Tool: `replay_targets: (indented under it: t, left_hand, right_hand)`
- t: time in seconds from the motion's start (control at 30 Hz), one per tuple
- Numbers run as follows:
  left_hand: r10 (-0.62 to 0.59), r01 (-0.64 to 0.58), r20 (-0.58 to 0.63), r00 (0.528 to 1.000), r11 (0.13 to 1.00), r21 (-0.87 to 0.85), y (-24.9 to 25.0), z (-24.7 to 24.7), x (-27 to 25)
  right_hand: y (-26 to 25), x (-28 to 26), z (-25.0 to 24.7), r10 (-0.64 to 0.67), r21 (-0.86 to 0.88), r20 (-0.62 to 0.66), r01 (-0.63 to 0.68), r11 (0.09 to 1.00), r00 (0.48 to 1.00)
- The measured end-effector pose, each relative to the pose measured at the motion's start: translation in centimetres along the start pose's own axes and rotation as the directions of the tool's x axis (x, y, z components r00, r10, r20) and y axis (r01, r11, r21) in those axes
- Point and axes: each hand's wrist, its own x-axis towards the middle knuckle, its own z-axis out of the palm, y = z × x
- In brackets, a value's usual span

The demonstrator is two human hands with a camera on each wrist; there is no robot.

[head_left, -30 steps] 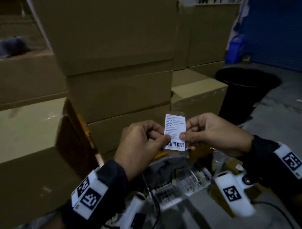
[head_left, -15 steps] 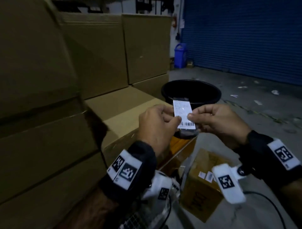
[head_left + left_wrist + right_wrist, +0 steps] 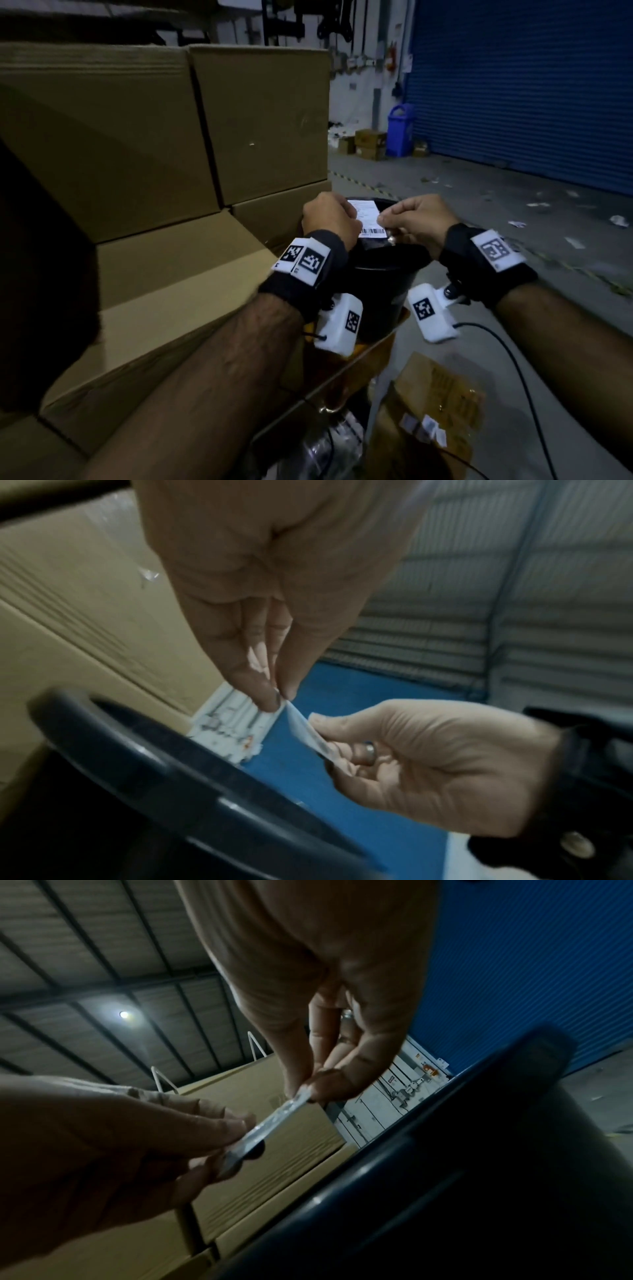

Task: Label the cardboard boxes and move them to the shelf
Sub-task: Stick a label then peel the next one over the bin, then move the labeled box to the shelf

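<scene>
A white barcode label (image 3: pixel 368 219) on its clear backing is held between both hands, above a black bin (image 3: pixel 387 274). My left hand (image 3: pixel 352 219) pinches the label's left edge and my right hand (image 3: pixel 385 217) pinches its right edge. In the left wrist view the left fingertips (image 3: pixel 274 696) nip one corner of the label (image 3: pixel 308 731). The right wrist view shows the label (image 3: pixel 274 1121) edge-on between the two hands. Tall stacked cardboard boxes (image 3: pixel 102 137) stand to the left, with a lower box (image 3: pixel 164 291) just beside the bin.
A small brown box (image 3: pixel 431 411) with stickers lies on the floor at the lower right. A blue roller shutter (image 3: pixel 531 85) closes the right side, with a blue bin (image 3: pixel 399 130) and small boxes near it. Paper scraps litter the grey floor (image 3: pixel 513 212).
The view has swung right, away from the box stack. Both hands have carried the label up and over the black bin, still pinching it.
</scene>
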Motion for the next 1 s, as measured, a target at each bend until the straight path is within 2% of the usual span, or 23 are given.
replay_targets:
  t: [0.1,0.17,0.27,0.33,0.47,0.57,0.7,0.87,1.0]
  left_hand:
    - [-0.025,0.014,0.063,0.998,0.986,0.168,0.3,1.0,1.2]
    - [-0.051,0.028,0.094,0.994,0.971,0.237,0.1,1.2,1.5]
    - [-0.089,0.061,0.091,0.992,0.961,0.270,-0.2,1.2,1.6]
    - [-0.100,0.081,0.067,0.993,0.965,0.249,-0.2,0.5,1.3]
    - [-0.051,0.050,-0.003,0.999,0.982,0.181,-0.2,-2.9,-0.6]
    - [-0.018,0.032,-0.104,0.994,0.990,0.136,-0.3,-6.5,-3.8]
    - [-0.017,0.034,-0.197,0.980,0.996,0.084,-0.5,-11.4,-9.6]
    - [-0.010,0.055,-0.323,0.946,0.990,0.131,-2.8,-16.8,-17.8]
    - [-0.041,0.092,-0.428,0.903,0.991,0.099,-6.2,-22.5,-24.9]
  right_hand:
    - [1.5,3.1,-0.5,-0.018,-0.184,-0.008,0.017,0.983,1.000]
    - [2.4,4.4,-0.5,-0.019,-0.366,0.054,0.038,0.930,0.998]
    - [2.7,5.0,-0.5,-0.054,-0.569,0.103,0.104,0.816,0.993]
    - [2.1,4.7,-0.5,-0.099,-0.598,0.117,0.150,0.788,0.988]
    - [0.6,3.0,-0.1,-0.184,-0.493,0.175,0.248,0.834,0.967]
    - [-1.3,0.9,1.2,-0.296,-0.419,0.260,0.383,0.823,0.919]
    - [-3.5,-3.3,4.3,-0.404,-0.255,0.344,0.498,0.829,0.848]
    - [-5.7,-10.8,9.6,-0.519,-0.094,0.470,0.626,0.774,0.714]
    - [-7.3,-18.1,14.6,-0.571,0.009,0.558,0.684,0.730,0.602]
